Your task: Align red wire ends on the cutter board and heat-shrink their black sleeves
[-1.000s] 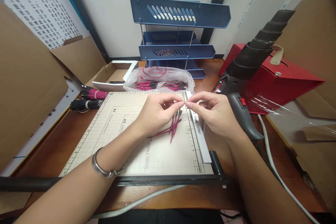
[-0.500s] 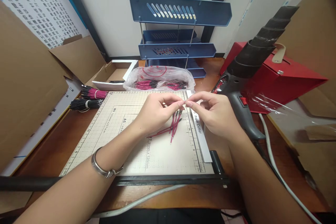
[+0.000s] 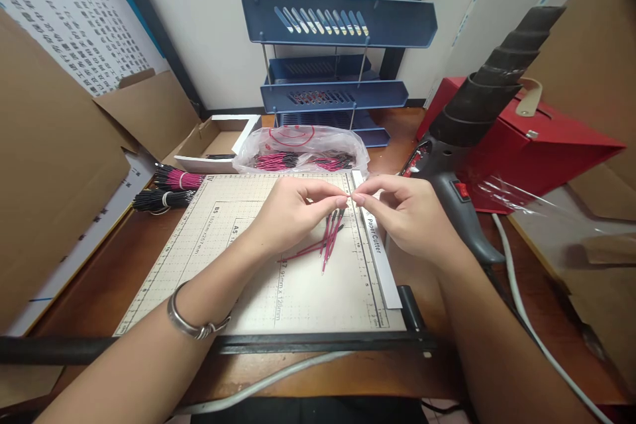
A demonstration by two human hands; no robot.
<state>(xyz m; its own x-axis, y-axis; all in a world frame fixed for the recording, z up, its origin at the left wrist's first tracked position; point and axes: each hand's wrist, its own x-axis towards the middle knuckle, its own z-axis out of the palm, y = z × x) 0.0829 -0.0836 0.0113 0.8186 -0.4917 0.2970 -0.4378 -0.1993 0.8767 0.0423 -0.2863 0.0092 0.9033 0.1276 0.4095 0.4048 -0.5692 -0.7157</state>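
My left hand (image 3: 308,212) and my right hand (image 3: 402,212) meet fingertip to fingertip over the far right part of the paper cutter board (image 3: 199,291). Each is closed in a pinch. Between them shows a sliver of a thin red wire (image 3: 350,196), the rest of it hidden by the fingers. Just below the fingertips, several short red wires with black ends (image 3: 328,242) lie in a loose pile on the board. The white guide strip (image 3: 380,258), printed "Paper Cutter", runs under and beside my right hand.
Behind the board lie a plastic bag of red and black wires (image 3: 301,146) and an open box (image 3: 243,129). Wire bundles (image 3: 173,179) sit at left. A blue tray rack (image 3: 338,16) stands behind; a heat gun (image 3: 457,132) and red box (image 3: 561,126) stand right.
The fingertips of my two hands have parted very slightly, and the pinch remains. The wires on the board lie as before; the view has shifted a little.
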